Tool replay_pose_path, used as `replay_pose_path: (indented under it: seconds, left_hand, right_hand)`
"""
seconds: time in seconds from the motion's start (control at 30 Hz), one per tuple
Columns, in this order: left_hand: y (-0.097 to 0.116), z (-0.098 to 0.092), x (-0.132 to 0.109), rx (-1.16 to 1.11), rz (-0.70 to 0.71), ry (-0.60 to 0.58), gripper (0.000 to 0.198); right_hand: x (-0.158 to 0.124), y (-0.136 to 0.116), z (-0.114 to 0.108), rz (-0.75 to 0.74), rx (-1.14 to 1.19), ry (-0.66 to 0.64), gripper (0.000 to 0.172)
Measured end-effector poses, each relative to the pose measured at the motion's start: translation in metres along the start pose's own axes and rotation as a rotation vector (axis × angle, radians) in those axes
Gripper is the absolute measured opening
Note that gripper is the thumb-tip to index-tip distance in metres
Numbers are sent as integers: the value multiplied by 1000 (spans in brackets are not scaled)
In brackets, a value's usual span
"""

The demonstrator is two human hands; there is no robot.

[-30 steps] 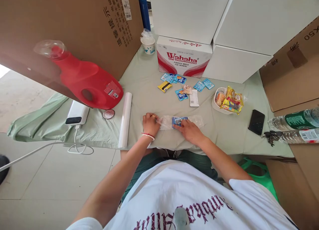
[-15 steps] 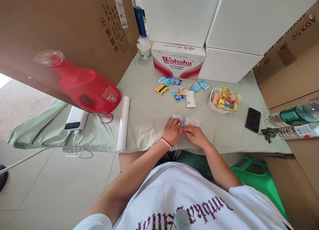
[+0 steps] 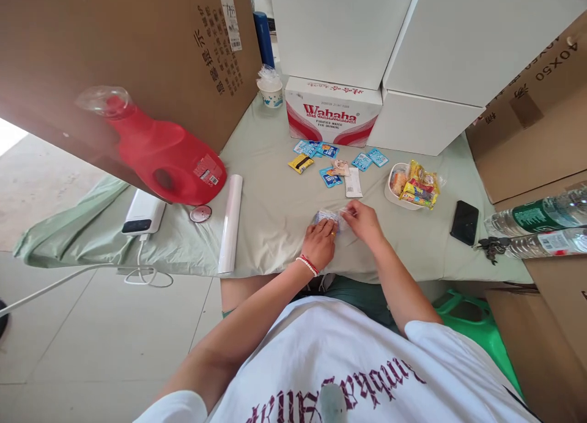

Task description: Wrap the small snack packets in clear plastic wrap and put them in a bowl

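On the cloth near the table's front edge lies a small bluish bundle in crinkled clear plastic wrap (image 3: 326, 216). My left hand (image 3: 320, 242) rests on it palm down, its fingers stretched over the top. To its right, my right hand (image 3: 364, 222) pinches the loose side of the wrap between thumb and fingers. The bundle's contents are partly covered by the left fingers, and I cannot make them out. Beyond the hands are several blue sachets (image 3: 362, 161), a yellow packet (image 3: 301, 163), a beige packet (image 3: 340, 167) and a white sachet (image 3: 353, 183).
A white roll (image 3: 230, 224), red jug (image 3: 172, 160) and power bank (image 3: 143, 213) stand or lie leftward. Rightward are a white bowl (image 3: 395, 198) of snacks, a phone (image 3: 465, 222) and water bottles (image 3: 532, 215). A Wahaba-style printed carton (image 3: 332, 118) and paper cup (image 3: 270, 96) are behind.
My right hand has moved up and slightly right, drawing in the loose wrap that lay spread out to the right. The left hand stays on the bundle, its fingers reaching further over it.
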State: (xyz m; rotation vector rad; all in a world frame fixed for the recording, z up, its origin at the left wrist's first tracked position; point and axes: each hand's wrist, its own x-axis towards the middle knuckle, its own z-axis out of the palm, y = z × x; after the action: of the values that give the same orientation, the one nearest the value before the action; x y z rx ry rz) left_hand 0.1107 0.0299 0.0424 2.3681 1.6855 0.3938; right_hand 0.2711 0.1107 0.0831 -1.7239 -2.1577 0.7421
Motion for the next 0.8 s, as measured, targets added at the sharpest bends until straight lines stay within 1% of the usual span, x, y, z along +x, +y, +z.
replay_pose_path:
  seconds: [0.07, 0.1, 0.17, 0.2, 0.23, 0.3, 0.37, 0.4, 0.5, 0.6, 0.67, 0.73, 0.8]
  left_hand:
    - [-2, 1, -3, -17, -1, -2, 45]
    - [-4, 1, -7, -27, -6, 0, 42]
    - [-11, 1, -21, -48, -22, 22, 41]
    - [-16, 1, -31, -57, -24, 47, 43]
    - [-24, 1, -42, -61, -19, 84, 44]
    - [-43, 1, -64, -63, -50, 208, 42]
    - [-62, 2, -81, -53, -109, 311, 33]
    - [-71, 3, -85, -38, -144, 340, 29]
    - [-85, 7, -84, 5, -216, 353, 22]
    - [-84, 11, -73, 51, -236, 330, 21]
    - [-81, 12, -70, 81, -232, 323, 22]
    - [-78, 12, -70, 94, -222, 324, 22]
    - [-76, 11, -72, 89, -217, 331, 22]
  right_hand:
    - [10, -29, 9, -61, -152, -50, 19]
    - [13, -42, 15, -80, -231, -94, 21]
    - [14, -62, 30, -108, -331, -179, 27]
    - [12, -68, 38, -126, -348, -193, 28]
    - [10, -71, 45, -149, -350, -183, 27]
    - [2, -74, 57, -202, -335, -112, 29]
    - [-6, -73, 64, -239, -327, -47, 39]
    - [-8, -71, 67, -247, -324, -32, 42]
    - [-12, -67, 70, -236, -316, -7, 44]
    - [-13, -60, 66, -201, -297, 25, 32]
    - [-16, -49, 62, -183, -244, 56, 29]
    - [-20, -31, 53, -162, -115, 133, 31]
    - [-26, -3, 37, -130, 97, 262, 34]
